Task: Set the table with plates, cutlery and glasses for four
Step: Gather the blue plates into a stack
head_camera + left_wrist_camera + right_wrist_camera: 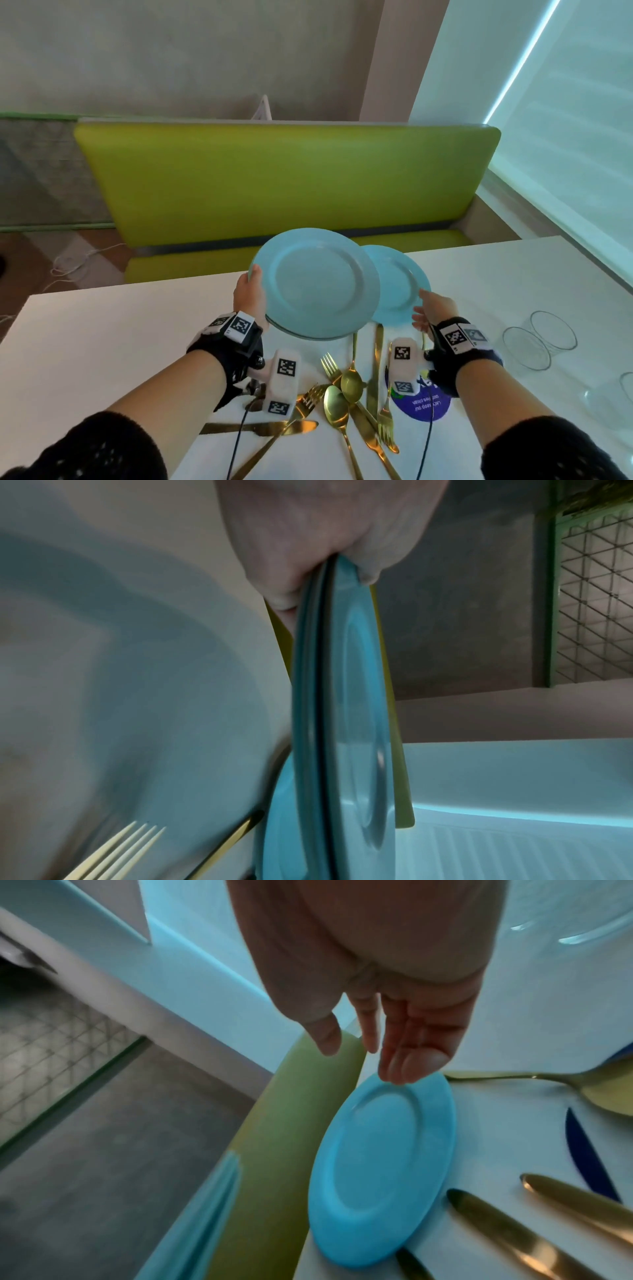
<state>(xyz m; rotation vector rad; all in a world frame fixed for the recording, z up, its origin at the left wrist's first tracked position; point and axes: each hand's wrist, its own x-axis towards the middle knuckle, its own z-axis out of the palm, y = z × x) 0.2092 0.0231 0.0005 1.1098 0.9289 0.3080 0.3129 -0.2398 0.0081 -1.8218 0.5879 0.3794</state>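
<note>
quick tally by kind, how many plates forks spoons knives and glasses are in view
plates: 3 (2 stacked in the left hand, 1 on the table)
forks: 3
spoons: 2
knives: 3
glasses: 3, one cut off at the frame edge
total: 14 in view; the cutlery overlaps, so more may be hidden

I'm at a café or canteen booth: a lime-green padded bench [274,178] at twelve o'clock behind my white counter [102,342], which carries a round "keep clean" sticker [419,406].
</note>
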